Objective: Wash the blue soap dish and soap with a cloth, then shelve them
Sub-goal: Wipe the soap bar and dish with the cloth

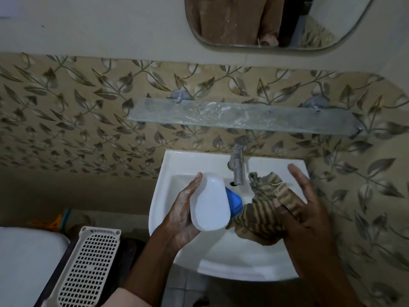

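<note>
Over the white sink point(177, 165), my left hand point(181, 216) grips the soap dish from its left side. The dish's pale white oval part point(210, 202) faces me, and its blue part point(233, 200) sticks out behind on the right. My left hand looks soapy. My right hand point(303, 209) holds a brown striped cloth point(261, 216), which is bunched against the blue edge of the dish. Some of that hand's fingers curl over the cloth while one points up. No soap bar is visible.
A metal tap point(238, 165) stands at the back of the sink, just behind the dish and cloth. A wet glass shelf point(243, 117) hangs on the leaf-patterned wall above it, below a mirror point(265, 21). A white perforated basket point(88, 267) sits lower left.
</note>
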